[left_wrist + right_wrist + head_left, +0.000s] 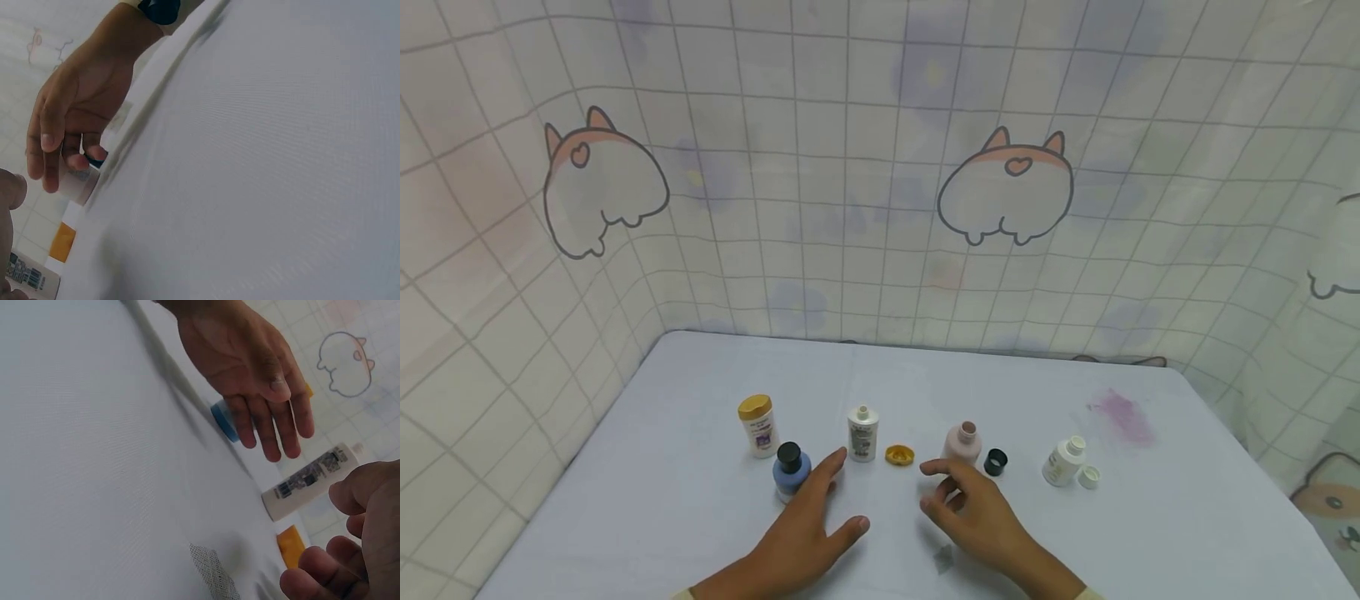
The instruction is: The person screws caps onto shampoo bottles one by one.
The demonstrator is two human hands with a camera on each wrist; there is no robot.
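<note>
Currently, the table [662,450] is overhung by the left hand [805,533], its fingers extended and thumb spread wide, and the right hand [973,508], its fingers loosely bent and empty. Near these, a blue bottle [792,477] and a pink bottle [961,444] are respectively seen, a yellow cap [899,455] between.

Five bottles [862,437], two capped and three uncapped; three loose caps [899,455]; two hands [797,532]; one tabletop [655,492].

A curtained-off booth: gridded fabric [820,250] printed with cartoon animals [1007,196] hangs past the far, left and right edges of a white surface [625,517]; the wider room cannot be told.
</note>
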